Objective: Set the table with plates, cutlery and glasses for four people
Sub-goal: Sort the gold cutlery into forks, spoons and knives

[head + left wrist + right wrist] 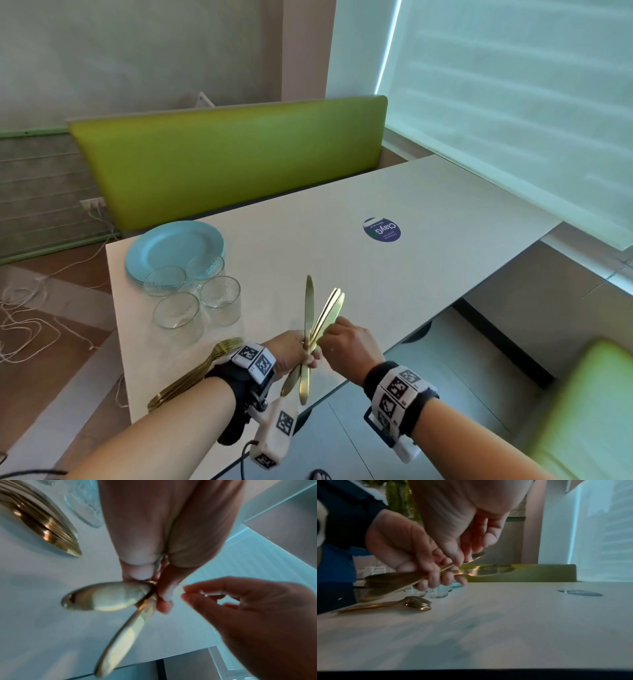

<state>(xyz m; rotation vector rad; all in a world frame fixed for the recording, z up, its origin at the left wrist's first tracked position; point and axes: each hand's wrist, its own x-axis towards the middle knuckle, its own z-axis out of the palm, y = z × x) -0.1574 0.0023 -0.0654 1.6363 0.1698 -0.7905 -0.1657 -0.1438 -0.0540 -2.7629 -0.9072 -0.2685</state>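
My left hand (310,356) grips a small bundle of gold cutlery (309,305) above the table's near edge, the pieces fanned upward. My right hand (330,329) pinches the pieces that lean right (331,310), just above the left fist. In the right wrist view its thumb and fingers (458,561) close on a thin gold piece. The bundle's wide lower ends (106,599) stick out below the left hand (154,534). A stack of blue plates (171,245) and several clear glasses (178,313) stand at the table's left end.
More gold cutlery (191,373) lies piled on the white table (428,274) under my left wrist. A round blue sticker (381,229) marks the table's middle. A green bench (233,161) runs behind the table, with a green seat (589,411) at the near right.
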